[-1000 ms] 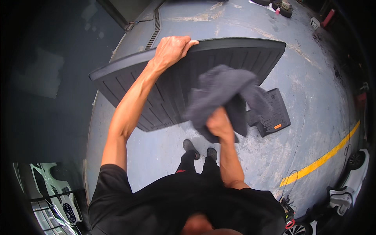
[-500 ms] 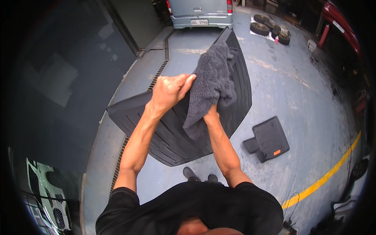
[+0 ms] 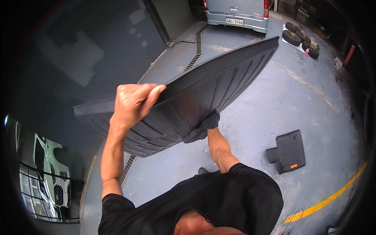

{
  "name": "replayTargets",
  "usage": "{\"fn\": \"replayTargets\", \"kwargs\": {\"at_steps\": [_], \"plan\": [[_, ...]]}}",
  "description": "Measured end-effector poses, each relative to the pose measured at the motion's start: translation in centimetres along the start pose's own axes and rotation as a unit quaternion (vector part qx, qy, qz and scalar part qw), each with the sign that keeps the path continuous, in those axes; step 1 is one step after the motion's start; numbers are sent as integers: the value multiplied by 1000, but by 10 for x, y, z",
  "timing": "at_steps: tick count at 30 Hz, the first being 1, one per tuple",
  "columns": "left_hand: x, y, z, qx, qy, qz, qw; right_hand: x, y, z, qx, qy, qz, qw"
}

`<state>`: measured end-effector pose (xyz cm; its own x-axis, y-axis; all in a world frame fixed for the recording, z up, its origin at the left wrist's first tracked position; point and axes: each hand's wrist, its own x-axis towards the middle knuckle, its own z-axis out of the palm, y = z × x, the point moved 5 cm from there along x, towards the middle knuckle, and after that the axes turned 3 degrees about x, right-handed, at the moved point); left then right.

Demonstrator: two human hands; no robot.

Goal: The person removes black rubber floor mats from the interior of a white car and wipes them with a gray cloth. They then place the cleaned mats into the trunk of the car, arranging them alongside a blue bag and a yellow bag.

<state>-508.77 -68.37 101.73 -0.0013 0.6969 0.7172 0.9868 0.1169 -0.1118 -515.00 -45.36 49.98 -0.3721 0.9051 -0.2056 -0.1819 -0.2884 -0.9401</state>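
Mat (image 3: 172,111): black, ribbed, bowed | left hand (image 3: 135,102): gripping it | right hand (image 3: 212,133): under cloth (image 3: 199,131), grip unclear

The liner (image 3: 207,92) is raised above the floor (image 3: 250,129), in front of the person's torso (image 3: 196,192). The left hand (image 3: 135,102) is on its upper edge, left of the middle. The right hand (image 3: 212,132) is mostly hidden by the cloth (image 3: 203,128), which lies against the liner's lower side. A foot (image 3: 203,171) shows below the liner. On the floor to the right, well apart from the liner, lies a mat (image 3: 289,152); farther right runs a line (image 3: 329,199). To the left stands a wall (image 3: 74,51), with a drain (image 3: 192,58) along its base, passing behind the liner. Beyond the liner is a van (image 3: 219,15); right of that lie tyres (image 3: 291,37), with a bottle (image 3: 306,51) just beside the nearest.
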Motion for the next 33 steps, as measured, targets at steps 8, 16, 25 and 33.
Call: {"fn": "replayTargets", "kwargs": {"at_steps": [8,16,25,33], "plan": [[-102,-82,-110,174,-22,-9,985,72,-69,116,48,48,-100,993],[-70,-182,-38,189,80,91,974,65,-336,287,-73,-68,-456,884],[-26,-329,89,192,118,-130,965,63,-195,397,-56,-311,-274,908],[-70,-385,157,204,68,-274,937,158,65,415,-200,-325,-45,923]]}}
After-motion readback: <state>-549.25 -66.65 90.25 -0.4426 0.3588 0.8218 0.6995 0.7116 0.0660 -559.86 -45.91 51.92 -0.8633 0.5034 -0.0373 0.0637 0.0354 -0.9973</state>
